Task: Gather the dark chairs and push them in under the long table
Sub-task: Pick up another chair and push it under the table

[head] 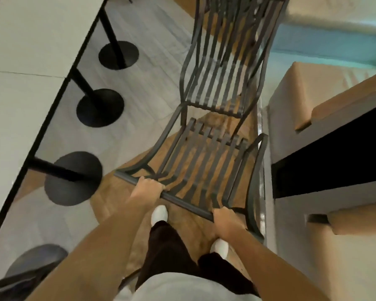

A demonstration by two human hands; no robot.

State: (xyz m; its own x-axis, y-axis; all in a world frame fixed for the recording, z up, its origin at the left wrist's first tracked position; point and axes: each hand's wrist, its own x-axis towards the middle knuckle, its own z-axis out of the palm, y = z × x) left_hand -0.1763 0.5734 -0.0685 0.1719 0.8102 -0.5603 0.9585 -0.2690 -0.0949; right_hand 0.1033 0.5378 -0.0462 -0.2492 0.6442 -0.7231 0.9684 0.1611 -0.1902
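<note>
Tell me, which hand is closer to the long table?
Left. The left hand grips the chair top rail on the table's side; the right hand grips the far end.

Head view, steeply downward, close over floor (122, 88).

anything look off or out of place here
Yes: two dark slatted chairs sit out in the aisle, not under the long table. The near chair, its top rail gripped by the left hand and right hand, stands close behind the far chair.
</note>
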